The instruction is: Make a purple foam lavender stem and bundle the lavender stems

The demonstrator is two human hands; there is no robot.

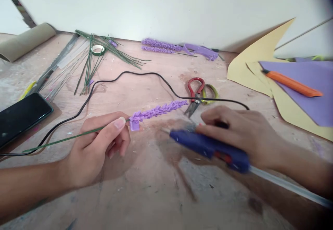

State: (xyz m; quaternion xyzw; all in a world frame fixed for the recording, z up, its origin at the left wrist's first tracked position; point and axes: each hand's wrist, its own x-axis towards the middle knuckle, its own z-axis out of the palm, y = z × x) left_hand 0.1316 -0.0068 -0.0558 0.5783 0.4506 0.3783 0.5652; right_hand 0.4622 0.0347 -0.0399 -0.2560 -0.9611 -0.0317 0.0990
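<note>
Between thumb and fingers, my left hand (pixel 97 147) pinches the green wire stem of a purple lavender flower (pixel 158 111). Its petal-covered spike points right and slightly up, and a loose strip end hangs at its base beside my thumb. My right hand (pixel 241 136) is closed on a blue hot glue gun (pixel 205 145), blurred by motion. The gun's nozzle points left, a short way to the right of the flower's base and apart from it. A clear glue stick (pixel 288 185) sticks out of the gun's back end.
Red-and-yellow-handled scissors (pixel 196 95) lie beyond the flower. A black cord (pixel 153 73) snakes across the table. Green wires (pixel 90 63), a tape roll (pixel 98 50) and finished purple spikes (pixel 161 45) lie behind. A phone (pixel 24 119) sits left; an orange cutter (pixel 292 83) rests on sheets right.
</note>
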